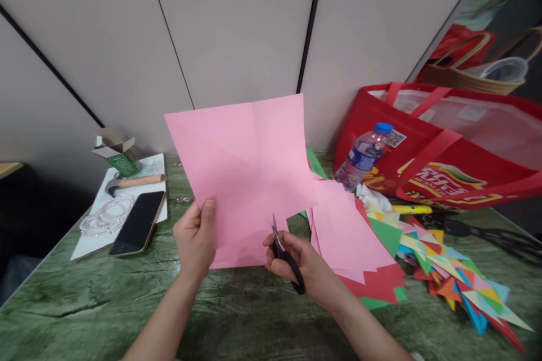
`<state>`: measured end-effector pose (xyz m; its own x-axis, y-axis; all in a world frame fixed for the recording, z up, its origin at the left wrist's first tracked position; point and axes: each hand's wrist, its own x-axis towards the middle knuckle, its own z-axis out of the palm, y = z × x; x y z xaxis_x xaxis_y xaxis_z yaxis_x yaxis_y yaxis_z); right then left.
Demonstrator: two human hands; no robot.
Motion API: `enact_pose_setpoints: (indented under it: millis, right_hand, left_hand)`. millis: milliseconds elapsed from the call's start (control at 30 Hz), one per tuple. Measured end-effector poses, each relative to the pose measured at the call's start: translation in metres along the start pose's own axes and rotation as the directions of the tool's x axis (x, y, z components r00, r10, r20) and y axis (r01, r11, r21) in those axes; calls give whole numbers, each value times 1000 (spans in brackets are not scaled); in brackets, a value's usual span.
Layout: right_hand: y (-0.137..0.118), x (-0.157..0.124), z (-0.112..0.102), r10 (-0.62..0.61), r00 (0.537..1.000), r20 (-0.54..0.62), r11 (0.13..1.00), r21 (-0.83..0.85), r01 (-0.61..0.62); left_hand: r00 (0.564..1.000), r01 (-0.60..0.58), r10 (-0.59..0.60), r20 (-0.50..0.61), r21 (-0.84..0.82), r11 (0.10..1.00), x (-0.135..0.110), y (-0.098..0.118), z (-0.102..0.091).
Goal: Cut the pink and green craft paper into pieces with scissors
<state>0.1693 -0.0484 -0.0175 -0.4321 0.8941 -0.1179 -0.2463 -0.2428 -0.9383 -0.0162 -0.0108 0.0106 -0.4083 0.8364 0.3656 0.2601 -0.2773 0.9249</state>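
Note:
My left hand (195, 237) grips the left edge of a large pink sheet of paper (237, 169), thumb on the near face. The sheet is held up over the table, with a faint vertical fold and a piece cut out at its lower right. In my right hand (300, 265) is a pair of scissors (285, 254) with black handles; the blades point up in front of the sheet's lower part. Beside the right hand lies a stack of smaller pink paper pieces (339, 231), over red paper (381, 285) and green paper (376, 303).
Colourful folded paper pieces (461, 276) lie at the right, below a red shopping bag (423, 152) and a water bottle (364, 155). At the left are a phone (139, 223), a wooden-handled tool (139, 181), beaded strands (108, 215) and a small green box (121, 158). A panel wall (245, 28) stands behind.

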Motion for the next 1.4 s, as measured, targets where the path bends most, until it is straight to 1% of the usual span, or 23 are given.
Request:
enact_pose_setpoints:
  millis: [267, 500, 867, 1100, 1400]
  right_hand:
    - [3, 1, -1, -31, 999, -16, 998, -49, 30]
    - [2, 0, 0, -39, 999, -32, 998, -45, 37]
    - [12, 3, -3, -52, 997, -51, 998, -49, 50]
    - [12, 3, -3, -52, 998, -43, 998, -33, 51]
    - [9, 2, -2, -33, 997, -76, 996, -89, 27]
  left_hand:
    - [999, 37, -36, 12, -51, 998, 0, -1, 1]
    - [997, 79, -77, 21, -85, 993, 1, -2, 1]
    - [993, 118, -118, 10, -121, 986, 1, 0, 4]
    - [992, 129, -128, 18, -149, 980, 1, 2, 4]
    - [992, 127, -126, 18, -152, 980, 1, 0, 5]
